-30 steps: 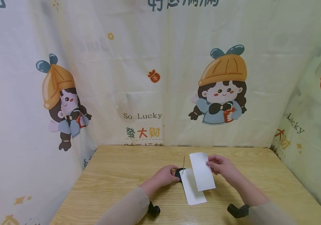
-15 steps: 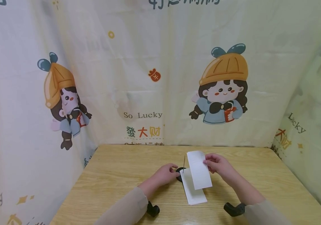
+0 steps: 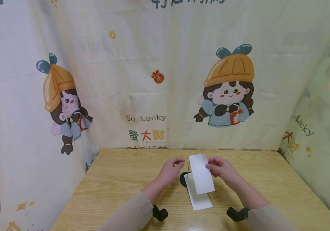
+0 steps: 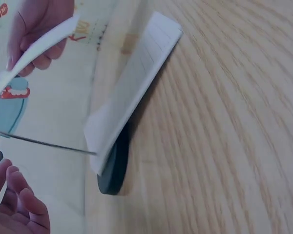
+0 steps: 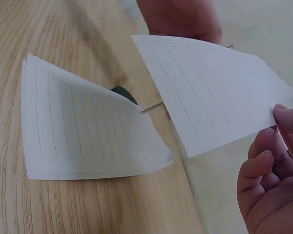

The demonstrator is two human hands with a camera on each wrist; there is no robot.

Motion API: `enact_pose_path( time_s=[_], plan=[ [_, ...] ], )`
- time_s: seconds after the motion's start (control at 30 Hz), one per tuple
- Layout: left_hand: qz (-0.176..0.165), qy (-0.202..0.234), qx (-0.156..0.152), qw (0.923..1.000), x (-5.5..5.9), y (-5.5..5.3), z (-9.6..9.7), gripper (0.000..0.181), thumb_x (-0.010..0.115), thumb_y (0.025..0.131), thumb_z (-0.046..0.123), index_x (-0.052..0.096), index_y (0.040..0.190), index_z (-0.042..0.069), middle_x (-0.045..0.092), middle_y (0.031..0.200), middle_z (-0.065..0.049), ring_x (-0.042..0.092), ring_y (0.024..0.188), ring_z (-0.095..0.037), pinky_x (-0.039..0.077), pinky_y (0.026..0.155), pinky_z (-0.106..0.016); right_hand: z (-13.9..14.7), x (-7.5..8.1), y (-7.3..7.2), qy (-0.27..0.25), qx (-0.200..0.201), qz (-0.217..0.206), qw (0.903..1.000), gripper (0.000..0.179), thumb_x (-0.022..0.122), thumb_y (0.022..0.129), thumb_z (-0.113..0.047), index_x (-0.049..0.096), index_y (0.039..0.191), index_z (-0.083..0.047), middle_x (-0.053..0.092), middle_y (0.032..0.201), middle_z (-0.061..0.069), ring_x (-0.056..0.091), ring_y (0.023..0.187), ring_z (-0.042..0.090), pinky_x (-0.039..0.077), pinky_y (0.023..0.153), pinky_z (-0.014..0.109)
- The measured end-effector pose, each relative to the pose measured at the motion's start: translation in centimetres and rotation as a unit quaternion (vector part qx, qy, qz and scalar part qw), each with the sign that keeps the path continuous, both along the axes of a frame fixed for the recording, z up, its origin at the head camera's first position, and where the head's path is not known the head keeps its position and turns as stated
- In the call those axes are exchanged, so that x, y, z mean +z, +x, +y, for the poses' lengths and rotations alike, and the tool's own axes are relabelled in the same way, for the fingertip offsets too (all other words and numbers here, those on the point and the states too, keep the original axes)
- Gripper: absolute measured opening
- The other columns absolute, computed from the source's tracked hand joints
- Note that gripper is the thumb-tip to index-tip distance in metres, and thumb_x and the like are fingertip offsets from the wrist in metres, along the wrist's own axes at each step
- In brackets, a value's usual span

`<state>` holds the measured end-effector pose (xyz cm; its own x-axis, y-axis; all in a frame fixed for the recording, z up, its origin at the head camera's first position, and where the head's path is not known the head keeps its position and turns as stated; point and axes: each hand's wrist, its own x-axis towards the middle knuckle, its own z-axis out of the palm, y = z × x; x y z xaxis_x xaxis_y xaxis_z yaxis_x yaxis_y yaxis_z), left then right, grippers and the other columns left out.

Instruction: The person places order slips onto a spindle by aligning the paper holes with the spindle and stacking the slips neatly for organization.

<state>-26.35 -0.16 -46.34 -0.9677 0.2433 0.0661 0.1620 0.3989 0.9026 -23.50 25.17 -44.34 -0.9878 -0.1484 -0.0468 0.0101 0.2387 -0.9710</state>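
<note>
A black round-based bill spike (image 3: 183, 179) stands on the table, its thin metal rod (image 4: 49, 145) pointing up. A stack of ruled white paper slips (image 5: 73, 126) is pierced on the rod near one end and lies over the base. My right hand (image 3: 225, 171) pinches the right edge of another ruled slip (image 3: 202, 175) between thumb and fingers, above the stack. In the head view this slip stands beside the rod's top and partly covers the stack. My left hand (image 3: 169, 170) hovers left of the rod with loosely bent fingers, holding nothing.
The wooden table (image 3: 110, 183) reaches back to a printed cloth curtain (image 3: 142, 96), which also hangs at both sides. Black angled pieces (image 3: 160, 213) sit at the wrists, beside the beige sleeves (image 3: 130, 211).
My left hand has left the spike's base and risen to the height of the rod's top. My right hand has carried the slip leftward, toward the rod. The stack has stayed put.
</note>
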Motion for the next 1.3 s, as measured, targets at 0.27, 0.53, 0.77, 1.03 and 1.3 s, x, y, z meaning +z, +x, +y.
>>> enact_pose_path(
  time_s=[0.27, 0.53, 0.77, 1.03, 1.3],
  plan=[
    [-0.003, 0.064, 0.003, 0.9979, 0.9, 0.3, 0.5, 0.032, 0.058, 0.1, 0.04, 0.069, 0.118, 0.016, 0.064, 0.102, -0.005, 0.063, 0.093, -0.033, 0.049, 0.072, -0.03, -0.5, 0.1, 0.0, -0.004, 0.007, -0.004, 1.0, 0.029, 0.061, 0.099, -0.016, 0.057, 0.12, 0.003, 0.059, 0.089, 0.008, 0.051, 0.075, 0.022, 0.047, 0.064, 0.031],
    [0.014, 0.059, 0.009, 0.9981, 1.4, 0.3, 1.4, 0.038, 0.066, 0.094, 0.044, 0.069, 0.118, 0.015, 0.062, 0.101, 0.002, 0.055, 0.084, -0.014, 0.047, 0.069, -0.029, -0.9, 0.0, -0.2, -0.003, -0.001, -0.008, 1.0, 0.028, 0.061, 0.1, -0.017, 0.058, 0.12, 0.002, 0.061, 0.092, 0.008, 0.053, 0.076, 0.023, 0.048, 0.065, 0.03],
    [-0.003, 0.077, 0.017, 0.9969, 1.7, 0.4, 2.1, 0.028, 0.068, 0.093, 0.041, 0.07, 0.107, 0.016, 0.062, 0.097, 0.004, 0.056, 0.082, -0.013, 0.048, 0.068, -0.029, -1.1, -0.3, -0.4, -0.003, -0.001, -0.009, 1.0, 0.028, 0.061, 0.1, -0.017, 0.058, 0.12, 0.001, 0.061, 0.09, 0.008, 0.052, 0.075, 0.022, 0.047, 0.064, 0.03],
    [-0.014, 0.072, 0.032, 0.9967, 1.9, 0.4, 2.5, 0.022, 0.068, 0.094, 0.037, 0.07, 0.101, 0.016, 0.061, 0.097, 0.003, 0.056, 0.081, -0.014, 0.048, 0.067, -0.029, -1.1, -0.5, -0.6, -0.009, -0.01, -0.015, 0.9998, 0.024, 0.062, 0.098, -0.014, 0.06, 0.117, 0.001, 0.062, 0.09, 0.008, 0.052, 0.073, 0.021, 0.046, 0.063, 0.029],
    [-0.024, 0.073, 0.038, 0.9963, 1.9, 0.2, 2.6, 0.022, 0.069, 0.094, 0.037, 0.07, 0.1, 0.016, 0.061, 0.097, 0.003, 0.055, 0.081, -0.015, 0.047, 0.067, -0.029, -1.1, -0.4, -0.3, -0.007, -0.007, -0.014, 0.9999, 0.027, 0.063, 0.098, -0.016, 0.06, 0.117, 0.002, 0.062, 0.089, 0.008, 0.052, 0.073, 0.022, 0.047, 0.064, 0.03]
  ],
)
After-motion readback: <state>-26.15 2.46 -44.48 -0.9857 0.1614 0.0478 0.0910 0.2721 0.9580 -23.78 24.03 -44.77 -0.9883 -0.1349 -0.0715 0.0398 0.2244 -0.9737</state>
